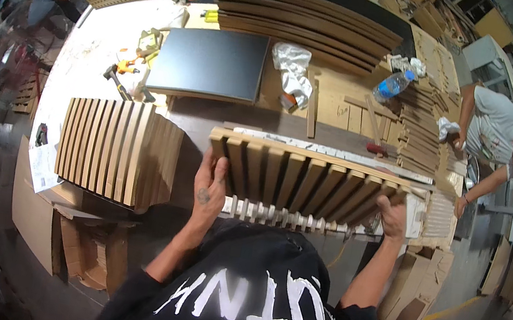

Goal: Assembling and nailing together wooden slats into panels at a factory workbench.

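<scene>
Between my two hands I hold a slatted wooden panel (308, 175), its light slats parted by dark gaps and tilted toward me. My left hand (209, 186) grips its left end, thumb upright against the outermost slat. On the right end, my right hand (391, 216) is closed with the thumb over the slats; its other fingers are mostly hidden behind the panel. Below the panel runs a white notched rack (274, 215). A stack of similar slatted panels (118, 154) stands left of my left hand.
A dark flat board (210, 63) lies ahead, near a hammer (118, 83) and a white cloth (293, 71). Stacked brown panels (300, 21) lie farther back. A water bottle (394, 86) and thin wood strips (418, 133) are at right, where a co-worker (503, 127) leans in. Cardboard boxes (416, 281) stand below.
</scene>
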`<state>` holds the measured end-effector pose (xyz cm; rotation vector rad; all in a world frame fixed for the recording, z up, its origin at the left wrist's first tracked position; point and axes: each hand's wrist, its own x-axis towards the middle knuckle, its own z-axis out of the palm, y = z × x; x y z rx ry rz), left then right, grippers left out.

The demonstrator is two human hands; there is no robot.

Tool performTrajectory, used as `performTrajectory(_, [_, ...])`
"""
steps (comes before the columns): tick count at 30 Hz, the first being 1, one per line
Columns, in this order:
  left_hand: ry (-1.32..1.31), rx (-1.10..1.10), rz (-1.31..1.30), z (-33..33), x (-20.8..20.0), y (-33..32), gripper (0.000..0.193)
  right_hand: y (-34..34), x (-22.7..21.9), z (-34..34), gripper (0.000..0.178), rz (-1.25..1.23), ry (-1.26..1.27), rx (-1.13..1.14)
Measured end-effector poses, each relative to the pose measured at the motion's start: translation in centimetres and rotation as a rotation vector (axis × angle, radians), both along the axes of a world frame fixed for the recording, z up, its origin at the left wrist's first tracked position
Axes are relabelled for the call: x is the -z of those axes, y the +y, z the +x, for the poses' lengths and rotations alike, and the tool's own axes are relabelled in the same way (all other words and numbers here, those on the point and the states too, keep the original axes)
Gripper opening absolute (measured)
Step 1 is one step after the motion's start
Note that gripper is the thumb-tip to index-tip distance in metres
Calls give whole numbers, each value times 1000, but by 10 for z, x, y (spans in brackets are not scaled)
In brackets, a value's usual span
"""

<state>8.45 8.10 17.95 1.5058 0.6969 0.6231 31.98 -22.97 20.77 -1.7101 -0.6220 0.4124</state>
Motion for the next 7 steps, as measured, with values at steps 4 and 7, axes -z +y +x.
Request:
performTrajectory(4, [-42,-46,-170,-37,26,-23,39,2,33,-3,52,-280,110,-68])
performTrajectory(7, [-288,104,-116,-57,48,-35,54,0,50,-8,67,-155,139,-125])
